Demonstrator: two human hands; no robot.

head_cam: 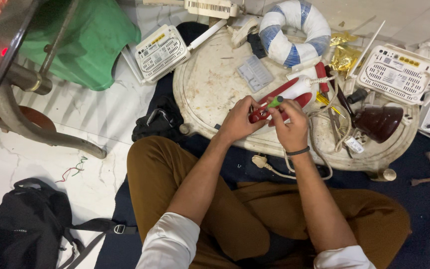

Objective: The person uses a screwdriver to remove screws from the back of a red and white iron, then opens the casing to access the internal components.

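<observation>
I sit cross-legged on the floor in brown trousers, white sleeves rolled to the elbows. A black fabric backpack slumps beside my left knee on pale marbled tile.

My left hand curls over the near end of a glossy red and white electric iron, fingers pressed against its red base. My right hand, a dark band at the wrist, pinches a green-handled screwdriver between thumb and fingertips, its tip against the iron. The iron lies on a scuffed, cream oval table top, right in front of me.

A white cord loops off the iron and trails over the table edge to a plug. To the right rests a smooth dark brown cover. Farther back lie a ribbed grey plastic piece, a ring wrapped in blue and white tape, crinkled gold foil, and two white vented routers. A green plastic stool stands at far left.
</observation>
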